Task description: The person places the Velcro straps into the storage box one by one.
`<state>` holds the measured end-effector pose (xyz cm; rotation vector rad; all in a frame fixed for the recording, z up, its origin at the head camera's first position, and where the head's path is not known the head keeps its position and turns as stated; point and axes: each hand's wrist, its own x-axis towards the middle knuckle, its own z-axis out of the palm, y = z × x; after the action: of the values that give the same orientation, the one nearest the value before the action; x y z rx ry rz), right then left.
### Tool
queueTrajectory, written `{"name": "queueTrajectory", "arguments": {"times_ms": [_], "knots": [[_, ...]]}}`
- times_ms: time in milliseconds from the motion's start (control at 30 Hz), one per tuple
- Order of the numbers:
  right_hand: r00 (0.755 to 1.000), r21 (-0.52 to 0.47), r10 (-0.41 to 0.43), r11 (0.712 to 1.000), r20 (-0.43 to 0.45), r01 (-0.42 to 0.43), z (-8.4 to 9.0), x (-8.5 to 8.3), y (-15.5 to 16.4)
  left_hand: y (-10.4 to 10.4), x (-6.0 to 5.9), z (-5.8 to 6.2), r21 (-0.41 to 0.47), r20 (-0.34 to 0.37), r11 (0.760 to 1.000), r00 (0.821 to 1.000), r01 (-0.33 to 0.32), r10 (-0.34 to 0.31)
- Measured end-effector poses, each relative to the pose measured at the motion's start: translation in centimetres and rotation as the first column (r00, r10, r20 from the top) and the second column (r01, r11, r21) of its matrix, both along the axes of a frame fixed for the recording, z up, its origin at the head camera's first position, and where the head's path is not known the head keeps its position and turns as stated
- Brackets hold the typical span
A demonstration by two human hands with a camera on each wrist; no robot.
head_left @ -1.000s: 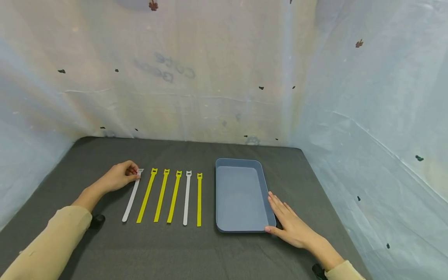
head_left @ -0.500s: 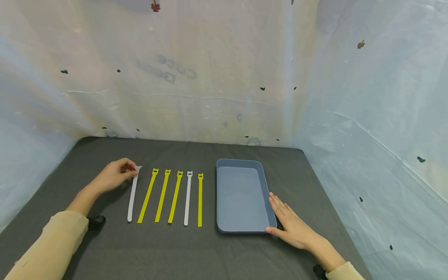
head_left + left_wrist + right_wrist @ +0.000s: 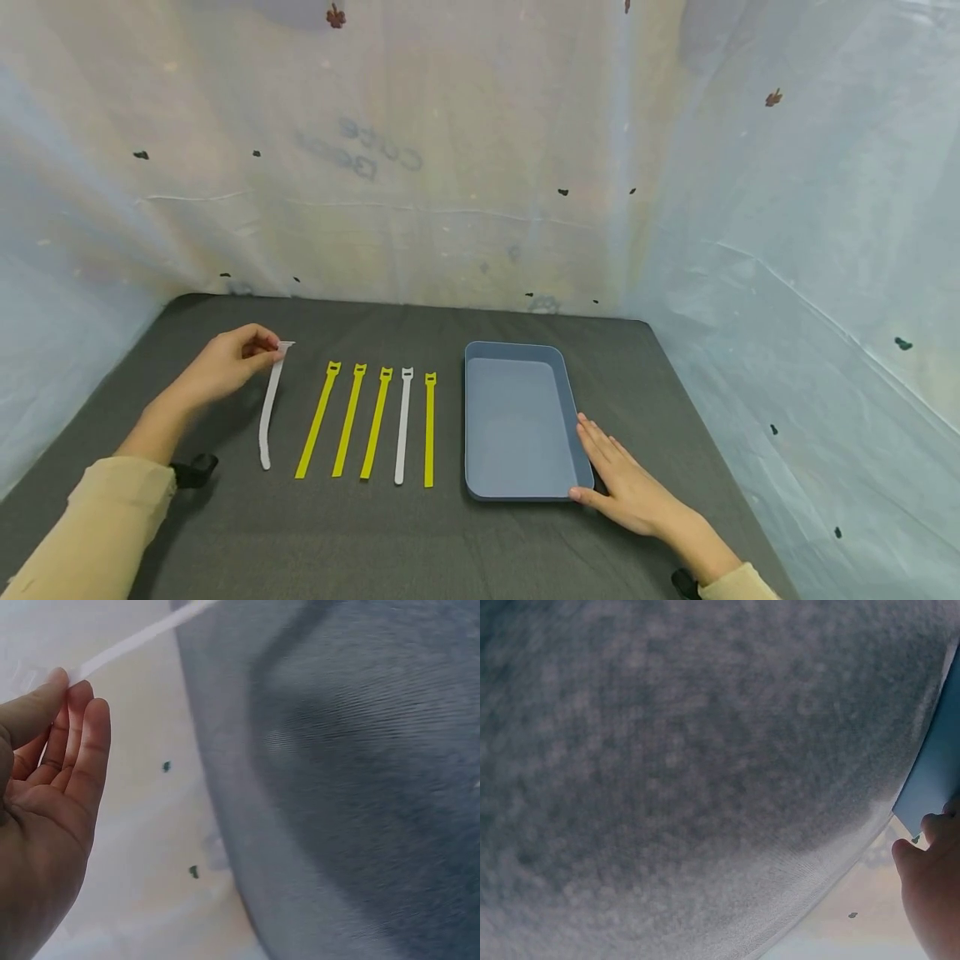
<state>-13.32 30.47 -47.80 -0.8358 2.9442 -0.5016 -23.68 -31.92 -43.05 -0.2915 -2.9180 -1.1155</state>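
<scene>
Sleeves [image 3: 97, 533] in tan sit nearest you, one at each lower corner of the head view. Your right hand [image 3: 626, 487] lies flat on the mat [image 3: 375, 542], fingers straight and held together, holding nothing; its inner edge and thumb touch the near right corner of the tray [image 3: 566, 392]. In the right wrist view, your fingertips [image 3: 930, 829] meet that blue tray wall [image 3: 937, 765] above the grey cloth.

Left of the tray, five straps lie side by side on the mat, roughly parallel, heads pointing away from you. From the tray outward they run: a yellow strap [image 3: 429, 429], a white strap [image 3: 402, 425], then three more yellow ones [image 3: 375, 422] [image 3: 347, 419] [image 3: 317, 419].

Farther left and a little farther off, your left hand [image 3: 225, 367] pinches the head of a sixth strap [image 3: 267, 404], a white one, between thumb and fingertips, the other fingers loosely curled. The head end is lifted off the mat while the strap hangs down with a slight bend; its tail looks to meet the cloth near your left wrist, just beside the outermost yellow one. In the left wrist view, the strap [image 3: 142, 634] leaves your fingertips [image 3: 71, 694] as a pale blurred band.

Beyond everything, pale sheeting [image 3: 450, 150] walls off the mat at the back and on both sides.
</scene>
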Motion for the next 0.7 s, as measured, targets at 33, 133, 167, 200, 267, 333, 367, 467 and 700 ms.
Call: {"name": "queueTrajectory", "arguments": {"times_ms": [33, 133, 167, 200, 267, 333, 367, 467, 700], "knots": [[1.000, -0.002, 0.001, 1.000, 0.000, -0.001, 0.0, 0.0, 0.0, 0.0, 0.1, 0.4, 0.000, -0.006, 1.000, 1.000, -0.003, 0.003], [1.000, -0.007, 0.005, 1.000, -0.001, -0.005, 0.0, 0.1, 0.0, 0.2, 0.3, 1.4, 0.003, -0.032, 1.000, 0.999, -0.007, 0.007], [1.000, -0.007, 0.005, 1.000, -0.002, -0.005, 0.0, 0.1, 0.0, 0.2, 0.4, 1.7, 0.004, -0.041, 1.000, 0.999, -0.010, 0.010], [1.000, -0.008, 0.007, 1.000, -0.002, -0.007, 0.0, 0.1, 0.0, 0.3, 0.5, 2.0, 0.005, -0.053, 1.000, 0.999, -0.013, 0.013], [1.000, -0.007, 0.007, 1.000, -0.004, -0.007, 0.1, 0.1, 0.0, 0.6, 0.6, 2.5, 0.013, -0.070, 1.000, 0.997, -0.018, 0.018], [1.000, -0.008, 0.007, 1.000, -0.003, -0.007, 0.1, 0.1, 0.0, 1.0, 0.8, 3.0, 0.024, -0.088, 1.000, 0.996, -0.019, 0.021], [1.000, -0.007, 0.007, 1.000, -0.004, -0.007, 0.1, 0.2, 0.0, 1.3, 0.9, 3.3, 0.032, -0.097, 0.999, 0.995, -0.020, 0.023], [1.000, -0.005, 0.007, 1.000, -0.008, -0.007, 0.2, 0.2, 0.0, 2.4, 1.2, 4.0, 0.057, -0.124, 0.998, 0.992, -0.024, 0.031], [1.000, -0.012, 0.017, 1.000, -0.019, -0.017, 0.2, 0.1, -0.1, 5.6, 1.7, 5.1, 0.146, -0.140, 0.989, 0.989, -0.033, 0.054]]}}
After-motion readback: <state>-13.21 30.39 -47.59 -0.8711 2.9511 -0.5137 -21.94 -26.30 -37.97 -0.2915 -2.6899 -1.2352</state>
